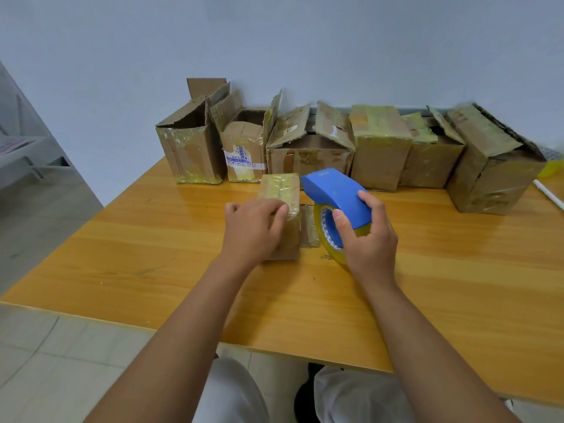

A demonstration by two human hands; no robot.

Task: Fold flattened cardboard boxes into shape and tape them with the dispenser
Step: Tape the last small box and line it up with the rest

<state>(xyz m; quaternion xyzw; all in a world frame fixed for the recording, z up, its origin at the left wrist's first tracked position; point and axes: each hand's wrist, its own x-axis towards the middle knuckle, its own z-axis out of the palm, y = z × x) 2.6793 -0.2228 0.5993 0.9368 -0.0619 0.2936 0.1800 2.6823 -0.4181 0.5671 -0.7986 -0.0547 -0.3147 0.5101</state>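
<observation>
A small cardboard box (282,190), its top covered in glossy tape, stands near the middle of the wooden table (137,239). My left hand (253,230) lies over its near end, fingers curled over the top edge. My right hand (366,239) grips a blue tape dispenser (335,196) loaded with a yellowish tape roll (320,236), held just right of the box. A low cardboard flap (309,230) with tape on it lies flat between the box and the roll.
Several taped, worn cardboard boxes (378,148) stand in a row along the table's far edge against the wall, some with open flaps. A white rod (549,193) lies at the far right. Tiled floor and my knees show below the near edge.
</observation>
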